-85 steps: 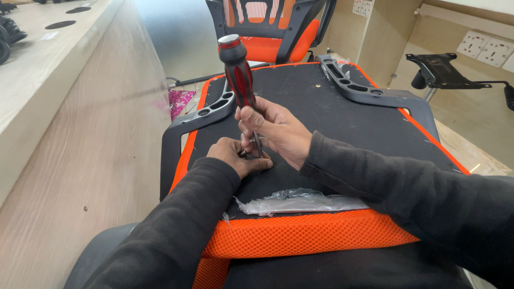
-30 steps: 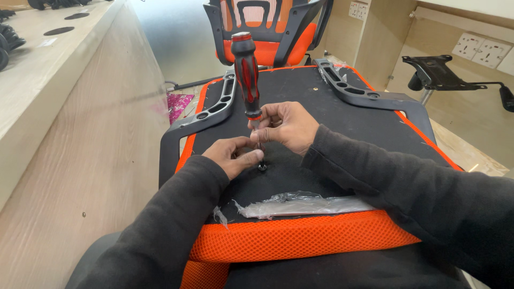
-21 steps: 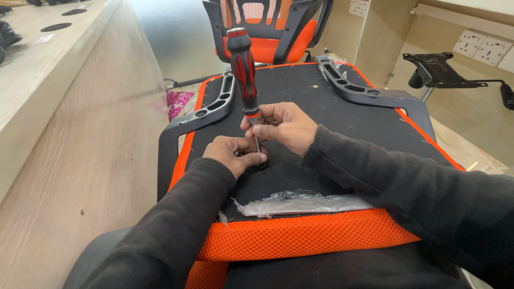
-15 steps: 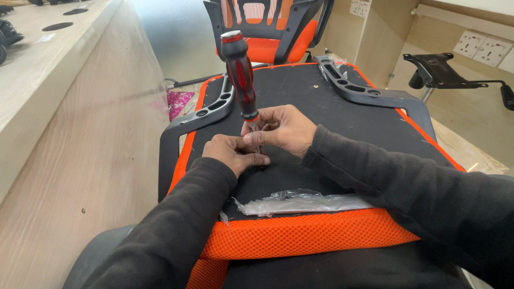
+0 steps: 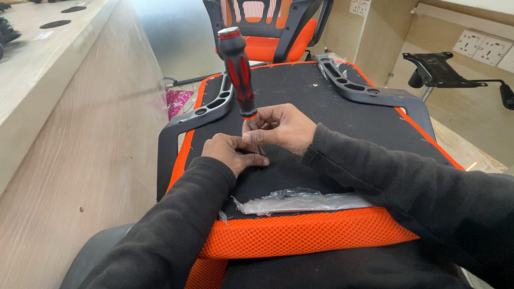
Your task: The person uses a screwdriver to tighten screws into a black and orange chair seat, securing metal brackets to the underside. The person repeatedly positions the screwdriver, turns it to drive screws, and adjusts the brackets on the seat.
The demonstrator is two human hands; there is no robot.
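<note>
Leftmost, a pale wooden counter (image 5: 64, 123) runs along the edge of the view, its side panel close beside the upturned seat base (image 5: 321, 107), a black fabric underside trimmed in orange mesh. Next comes the left armrest bracket (image 5: 198, 115), grey plastic, bolted along the seat's left rim. The left hand (image 5: 230, 152) rests on the black fabric just inside that bracket, fingers curled narrow and pinched around something too small to make out at the foot of the tool. Directly above it stands the screwdriver (image 5: 238, 75), red-and-black handle uppermost, its long axis nearly upright and tipped slightly to the left, the shaft running down to a tip hidden between the two hands. The right hand (image 5: 281, 128) touches the left, fingertips closed round the shaft just under the handle; it is the hand holding the tool, while the left steadies the point. A crumpled strip of clear plastic wrap (image 5: 305, 200) lies near the seat's front edge, just short of the hands. Open black fabric stretches to the right as far as the right armrest bracket (image 5: 364, 88), giving free room on that side. Farther right, a black metal chair mechanism plate (image 5: 439, 69) sits well apart, and an orange chair back (image 5: 267, 27) stands behind.
</note>
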